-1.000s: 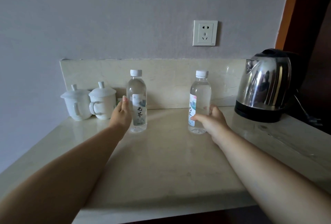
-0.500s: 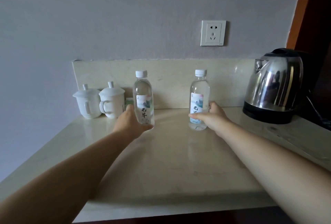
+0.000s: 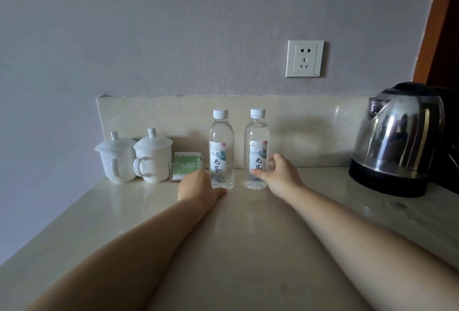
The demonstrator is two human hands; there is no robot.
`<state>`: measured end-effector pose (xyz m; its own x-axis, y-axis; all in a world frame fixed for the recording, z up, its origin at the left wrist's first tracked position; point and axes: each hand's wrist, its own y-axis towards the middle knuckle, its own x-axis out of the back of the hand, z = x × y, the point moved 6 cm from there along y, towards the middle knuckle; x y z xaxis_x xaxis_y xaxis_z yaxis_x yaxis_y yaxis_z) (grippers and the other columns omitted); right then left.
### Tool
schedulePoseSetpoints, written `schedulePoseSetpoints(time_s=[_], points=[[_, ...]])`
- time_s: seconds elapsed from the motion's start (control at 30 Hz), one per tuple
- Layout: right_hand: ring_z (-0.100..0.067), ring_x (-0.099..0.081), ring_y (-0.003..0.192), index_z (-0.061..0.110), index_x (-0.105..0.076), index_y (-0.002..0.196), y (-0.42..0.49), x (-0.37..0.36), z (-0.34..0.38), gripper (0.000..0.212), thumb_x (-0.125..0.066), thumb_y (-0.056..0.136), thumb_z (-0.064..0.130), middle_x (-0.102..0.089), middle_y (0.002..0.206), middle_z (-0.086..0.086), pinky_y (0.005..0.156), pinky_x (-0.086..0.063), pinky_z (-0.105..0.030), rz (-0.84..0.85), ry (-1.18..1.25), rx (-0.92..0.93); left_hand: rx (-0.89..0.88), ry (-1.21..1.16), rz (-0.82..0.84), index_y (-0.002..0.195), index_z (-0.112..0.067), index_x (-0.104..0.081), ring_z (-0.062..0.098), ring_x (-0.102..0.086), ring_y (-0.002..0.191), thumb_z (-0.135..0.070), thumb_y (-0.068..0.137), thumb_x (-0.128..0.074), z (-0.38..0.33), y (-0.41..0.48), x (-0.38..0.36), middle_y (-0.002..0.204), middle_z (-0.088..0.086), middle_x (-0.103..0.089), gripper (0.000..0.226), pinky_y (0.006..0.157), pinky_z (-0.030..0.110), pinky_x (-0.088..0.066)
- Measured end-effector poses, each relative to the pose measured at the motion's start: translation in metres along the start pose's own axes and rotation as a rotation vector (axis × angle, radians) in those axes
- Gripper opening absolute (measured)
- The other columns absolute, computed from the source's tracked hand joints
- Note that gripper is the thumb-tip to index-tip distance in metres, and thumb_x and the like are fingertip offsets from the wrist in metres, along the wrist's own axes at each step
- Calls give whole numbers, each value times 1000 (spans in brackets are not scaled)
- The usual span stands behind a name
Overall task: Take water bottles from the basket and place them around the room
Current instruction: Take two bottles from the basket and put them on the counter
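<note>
**Q:** Since half a second ago, what has shifted?
**A:** We have drawn the left bottle point(image 3: 221, 149) and the right bottle point(image 3: 256, 146) closer into a pair, nearer the backsplash point(image 3: 161, 117). Both stand upright on the countertop point(image 3: 248, 236), just apart.

**Q:** And our hands?
**A:** Our left hand point(image 3: 198, 187) wraps the left bottle's base. Our right hand point(image 3: 278, 176) pinches the right bottle low, thumb in front and fingers curled behind.

**Q:** Surroundings?
**A:** A sachet holder point(image 3: 187, 165) and lidded cups point(image 3: 152, 159) stand to the left, a kettle point(image 3: 400, 136) well to the right, and a socket point(image 3: 305, 59) above.

**Q:** How do we finish well?
**A:** In our judgement, we settle each base flat with labels forward. Then we loosen the fingers sideways, nudging neither bottle nor the holder.
</note>
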<state>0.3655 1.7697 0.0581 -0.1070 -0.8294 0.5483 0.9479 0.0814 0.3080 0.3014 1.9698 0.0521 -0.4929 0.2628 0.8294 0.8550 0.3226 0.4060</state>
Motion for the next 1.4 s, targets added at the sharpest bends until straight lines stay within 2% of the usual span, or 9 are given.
schedulePoseSetpoints(time_s=[0.1, 0.23, 0.3, 0.4, 0.57, 0.83, 1.0, 1.2, 1.4], points=[[-21, -58, 86, 5, -57, 100, 7, -14, 6, 41, -76, 78, 34, -61, 96, -2, 68, -39, -28, -8, -36, 4, -4, 19, 13, 106, -14, -70, 26, -63, 100, -44, 74, -72, -6, 7, -6, 104, 8, -70, 43, 83, 31, -48], [-23, -62, 95, 10, -61, 106, 12, -29, 11, 39, -74, 80, 36, -67, 104, -5, 69, -39, -25, -26, -45, 35, 59, -13, 37, 93, -8, -70, 27, -64, 93, -36, 78, -71, -4, 17, -13, 96, 10, -70, 32, 78, 31, -49], [-23, -63, 93, 15, -61, 98, 15, -34, 11, 30, -74, 81, 35, -68, 97, -2, 65, -37, -24, -25, -45, 48, 67, -16, 35, 92, -5, -70, 28, -64, 96, -31, 81, -70, -1, 20, -14, 98, 12, -71, 29, 79, 31, -49], [-26, -58, 88, 17, -57, 86, 21, -37, 13, 27, -73, 81, 38, -60, 85, -2, 61, -33, -25, -30, -81, 64, 54, -20, 21, 102, -6, -70, 28, -63, 101, -32, 85, -65, -1, 23, -14, 106, 14, -70, 31, 84, 32, -49], [-30, -59, 93, 7, -57, 98, 25, -43, 16, 35, -69, 84, 36, -61, 95, -15, 68, -36, -29, -47, -123, 91, 75, 55, 86, 109, -10, -64, 23, -61, 88, -45, 91, -50, -1, 23, -20, 107, 9, -68, 42, 68, 29, -44], [-29, -63, 95, 7, -54, 116, 27, -43, 15, 46, -75, 80, 27, -68, 104, -12, 69, -37, -25, -108, -40, 60, 70, 112, 103, 111, -7, -57, 29, -63, 95, -27, 84, -49, -6, 21, -20, 109, 11, -66, 34, 66, 29, -41], [-31, -63, 95, 5, -54, 113, 29, -43, 15, 49, -77, 78, 31, -68, 103, -14, 68, -39, -29, -115, -35, 62, 62, 57, 30, 148, -9, -16, 31, -62, 103, -31, 85, -50, -10, 20, -18, 118, 12, -64, 75, 67, 32, -40], [-30, -64, 93, 4, -54, 107, 31, -44, 13, 48, -78, 76, 32, -69, 103, -13, 77, -48, -37, -106, -9, 49, 15, -140, -44, 138, -12, -29, 32, -56, 106, -25, 81, -56, -13, 21, -11, 116, 14, -59, 65, 84, 38, -45], [-29, -65, 90, 6, -54, 105, 34, -47, 10, 48, -80, 72, 30, -68, 100, -10, 75, -49, -35, -89, 21, 37, 9, -185, -52, 133, -11, -38, 32, -56, 103, -23, 80, -58, -10, 22, -12, 112, 15, -58, 58, 84, 36, -44]])
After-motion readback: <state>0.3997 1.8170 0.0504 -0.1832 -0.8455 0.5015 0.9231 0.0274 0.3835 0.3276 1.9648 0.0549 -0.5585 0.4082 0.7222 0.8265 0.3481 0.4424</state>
